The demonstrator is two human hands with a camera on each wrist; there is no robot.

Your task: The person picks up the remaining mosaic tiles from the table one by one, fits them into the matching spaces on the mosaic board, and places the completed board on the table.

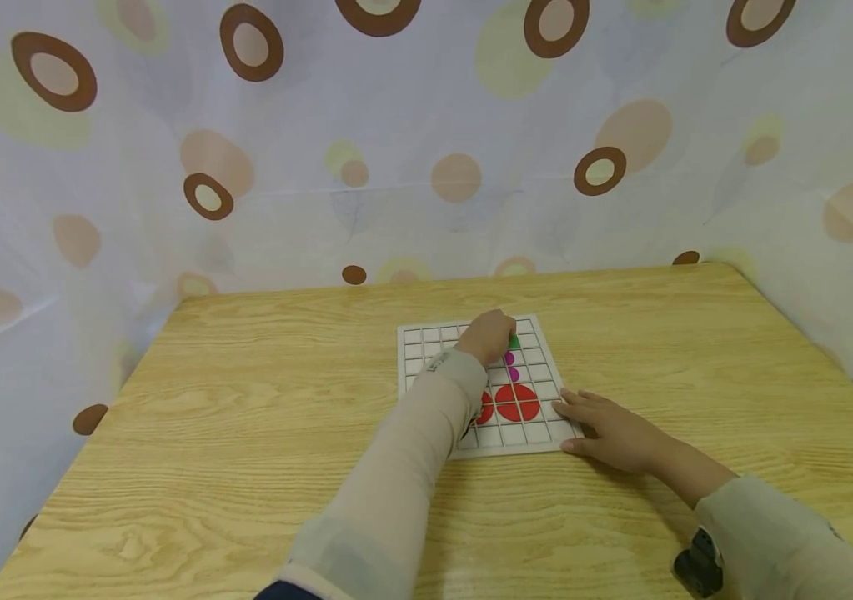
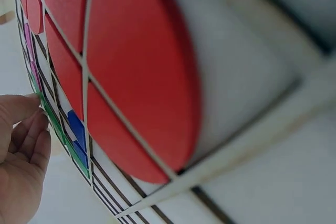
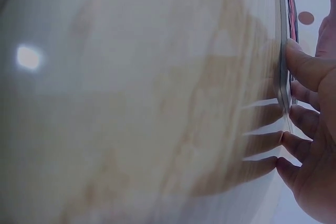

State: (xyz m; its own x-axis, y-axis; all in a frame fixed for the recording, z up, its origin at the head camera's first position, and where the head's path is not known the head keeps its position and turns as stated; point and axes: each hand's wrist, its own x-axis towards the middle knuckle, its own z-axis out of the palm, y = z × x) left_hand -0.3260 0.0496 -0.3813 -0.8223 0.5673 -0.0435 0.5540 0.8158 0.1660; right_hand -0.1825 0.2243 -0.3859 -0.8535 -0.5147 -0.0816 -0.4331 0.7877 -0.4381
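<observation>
A white board with a raised grid lies flat on the table. Red quarter pieces form round shapes in its near cells, and small magenta pieces sit farther up. My left hand reaches over the far part of the board, fingers curled, pinching at a green piece between thumb and fingertips. Beside the green row, the left wrist view shows blue pieces. My right hand rests at the board's right edge, its fingers spread, fingertips touching the rim. The left forearm hides the board's left part.
The wood-grain table extends all round the board. A patterned cloth hangs behind the table and along its sides. On the right sleeve sits a dark wrist device.
</observation>
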